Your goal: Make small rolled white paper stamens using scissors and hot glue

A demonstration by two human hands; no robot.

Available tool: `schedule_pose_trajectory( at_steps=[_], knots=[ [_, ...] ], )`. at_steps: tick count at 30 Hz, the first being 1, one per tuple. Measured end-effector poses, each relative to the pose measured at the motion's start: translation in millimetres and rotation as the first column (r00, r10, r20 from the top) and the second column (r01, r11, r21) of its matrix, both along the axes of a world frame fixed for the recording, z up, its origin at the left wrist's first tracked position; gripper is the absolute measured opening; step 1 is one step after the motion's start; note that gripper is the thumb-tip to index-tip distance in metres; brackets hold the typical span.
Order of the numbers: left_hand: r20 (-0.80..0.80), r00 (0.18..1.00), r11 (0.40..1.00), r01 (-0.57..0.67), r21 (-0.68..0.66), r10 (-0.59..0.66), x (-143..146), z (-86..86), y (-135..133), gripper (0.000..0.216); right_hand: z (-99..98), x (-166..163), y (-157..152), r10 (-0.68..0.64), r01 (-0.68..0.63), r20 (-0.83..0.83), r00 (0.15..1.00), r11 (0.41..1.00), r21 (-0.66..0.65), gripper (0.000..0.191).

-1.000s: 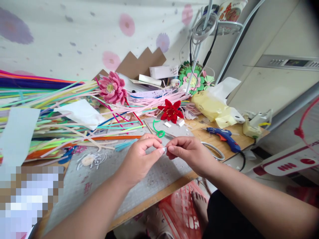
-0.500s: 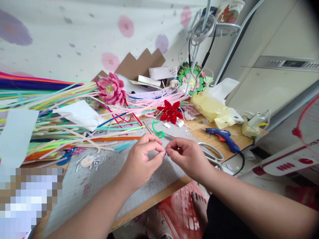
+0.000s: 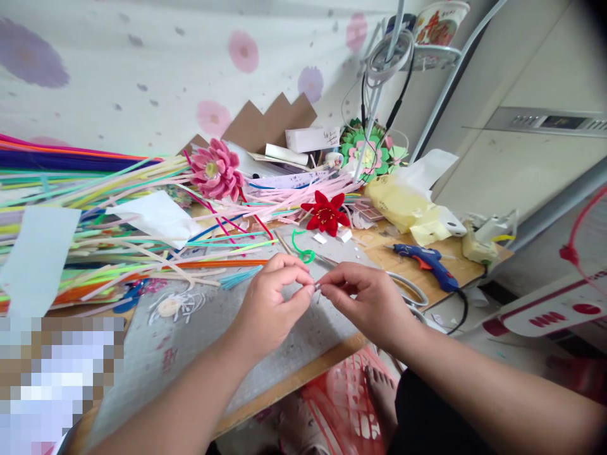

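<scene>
My left hand and my right hand meet over the grey cutting mat, each closed in a pinch. Between the fingertips is a small thin pale piece, wire-like, too small to name for certain. Just behind the hands lie a curled green pipe cleaner and a red pipe-cleaner flower. Grey-handled scissors are partly hidden beyond my right hand. Left on the mat rests a small bundle of white strands, near some short light-blue pieces.
Bundles of coloured pipe cleaners cover the table's left side. A pink flower stands at the back. To the right are a blue glue gun with its cord, a yellow plastic bag and a power strip.
The right hand has drawn slightly to the right, so a little more of the pale piece shows between the fingertips. The view has shifted slightly.
</scene>
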State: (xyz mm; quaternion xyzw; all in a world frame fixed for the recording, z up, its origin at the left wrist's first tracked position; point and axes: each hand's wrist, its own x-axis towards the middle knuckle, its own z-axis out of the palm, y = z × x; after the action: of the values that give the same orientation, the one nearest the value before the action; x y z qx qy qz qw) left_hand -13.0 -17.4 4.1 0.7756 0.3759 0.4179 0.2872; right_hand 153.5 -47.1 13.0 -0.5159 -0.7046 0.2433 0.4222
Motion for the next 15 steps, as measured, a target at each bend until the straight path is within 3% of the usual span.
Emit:
schedule_pose_trajectory(
  at_steps=[15],
  knots=[
    [-0.015,0.999,0.998,0.050,0.048,-0.049,-1.0,1.5,-3.2,0.013,-0.1,0.3,0.1,0.022,-0.033,-0.113,0.993,0.995,-0.096,0.007]
  ],
)
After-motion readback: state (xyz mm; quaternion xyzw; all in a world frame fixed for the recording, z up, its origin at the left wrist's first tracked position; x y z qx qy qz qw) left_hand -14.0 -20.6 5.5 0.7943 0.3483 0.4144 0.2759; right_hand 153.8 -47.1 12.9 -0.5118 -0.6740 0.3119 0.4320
